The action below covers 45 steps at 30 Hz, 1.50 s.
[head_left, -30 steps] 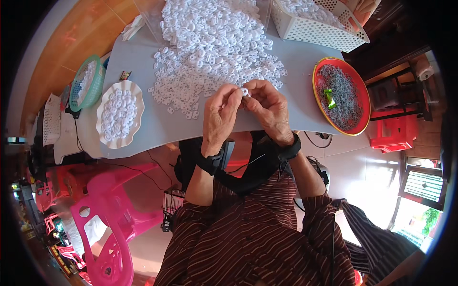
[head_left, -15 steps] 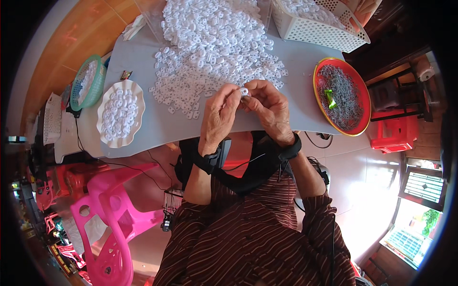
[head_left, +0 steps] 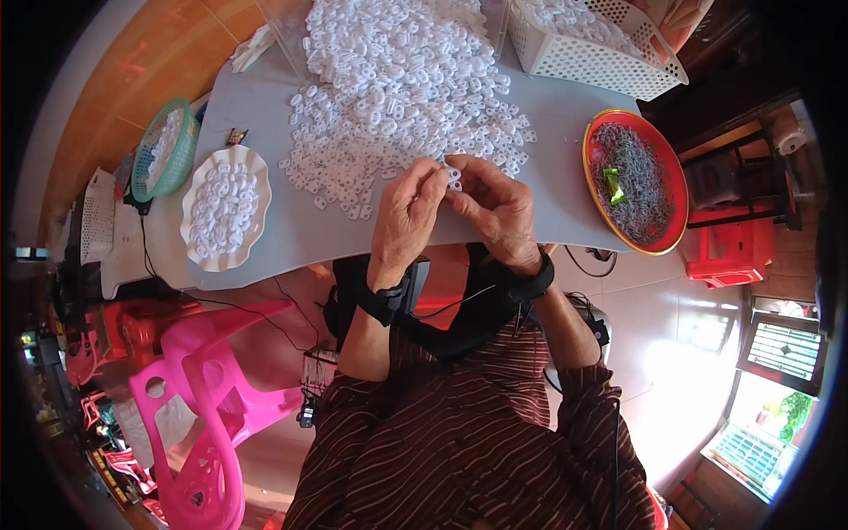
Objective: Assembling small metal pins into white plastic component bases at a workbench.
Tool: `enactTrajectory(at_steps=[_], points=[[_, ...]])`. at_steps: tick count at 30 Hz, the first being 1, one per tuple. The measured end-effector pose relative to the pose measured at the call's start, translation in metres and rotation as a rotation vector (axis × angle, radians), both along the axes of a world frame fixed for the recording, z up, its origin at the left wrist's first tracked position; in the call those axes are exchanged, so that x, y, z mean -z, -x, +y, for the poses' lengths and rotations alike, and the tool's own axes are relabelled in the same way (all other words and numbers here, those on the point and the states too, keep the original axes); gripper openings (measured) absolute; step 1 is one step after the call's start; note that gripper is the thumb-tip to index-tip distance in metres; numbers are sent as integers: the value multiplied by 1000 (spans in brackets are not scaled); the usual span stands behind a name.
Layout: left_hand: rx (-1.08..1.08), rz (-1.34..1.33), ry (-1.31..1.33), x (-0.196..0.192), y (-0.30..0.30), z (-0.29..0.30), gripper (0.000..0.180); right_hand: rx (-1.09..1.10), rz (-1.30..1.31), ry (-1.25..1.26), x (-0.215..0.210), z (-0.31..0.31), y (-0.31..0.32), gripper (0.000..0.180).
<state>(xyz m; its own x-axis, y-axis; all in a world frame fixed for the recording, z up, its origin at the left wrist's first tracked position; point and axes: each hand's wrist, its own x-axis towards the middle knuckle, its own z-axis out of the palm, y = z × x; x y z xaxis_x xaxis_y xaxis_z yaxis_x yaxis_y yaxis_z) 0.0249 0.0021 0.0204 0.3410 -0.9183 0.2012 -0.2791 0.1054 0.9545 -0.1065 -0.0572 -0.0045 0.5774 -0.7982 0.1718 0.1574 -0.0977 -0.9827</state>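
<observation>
My left hand [head_left: 407,212] is closed in a pinch on a small white plastic piece with holes [head_left: 454,180], held just above the table's near side. My right hand [head_left: 500,212] has its thumb and forefinger bent around the piece's other side, and both hands almost meet there. The fingers cover part of the piece. Beyond my fingertips spreads a large heap of similar white plastic pieces [head_left: 397,79], with smaller, flatter ones [head_left: 331,163] lying along its near edge.
On the grey table [head_left: 556,199], a scalloped plate [head_left: 259,212] of white pieces stands left. A red bowl [head_left: 682,190] of small grey metal parts and a green packet [head_left: 613,185] is right. A white basket [head_left: 574,66] stands behind. A pink chair [head_left: 212,397] is lower left.
The white piece has turned slightly between my fingers, and more of its holed face shows. My right thumb and forefinger have shifted a little. The containers stay in place.
</observation>
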Motion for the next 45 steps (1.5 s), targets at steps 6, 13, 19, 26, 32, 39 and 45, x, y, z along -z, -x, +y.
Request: enactTrajectory(at_steps=[6,13,19,26,32,39,45], points=[[-1,4,5,-4,1,2,18,-21,-179,-127,-4,0,-1,36],[-37,81,37,-1,5,0,16,-10,-153,-134,-6,-3,-1,31],[-67,71,38,-1,10,-1,15,6,-222,-147,-3,-3,-2,28],[-62,157,15,1,9,-1,16,-35,-211,-164,-4,-4,0,29],[-25,61,-62,-3,2,-1,17,-19,-202,-135,-3,0,-2,36],[-25,42,52,-1,0,2,19,14,6,101,-11,0,-1,37],[7,46,-9,-1,-2,3,20,111,180,379,-21,-3,0,36]])
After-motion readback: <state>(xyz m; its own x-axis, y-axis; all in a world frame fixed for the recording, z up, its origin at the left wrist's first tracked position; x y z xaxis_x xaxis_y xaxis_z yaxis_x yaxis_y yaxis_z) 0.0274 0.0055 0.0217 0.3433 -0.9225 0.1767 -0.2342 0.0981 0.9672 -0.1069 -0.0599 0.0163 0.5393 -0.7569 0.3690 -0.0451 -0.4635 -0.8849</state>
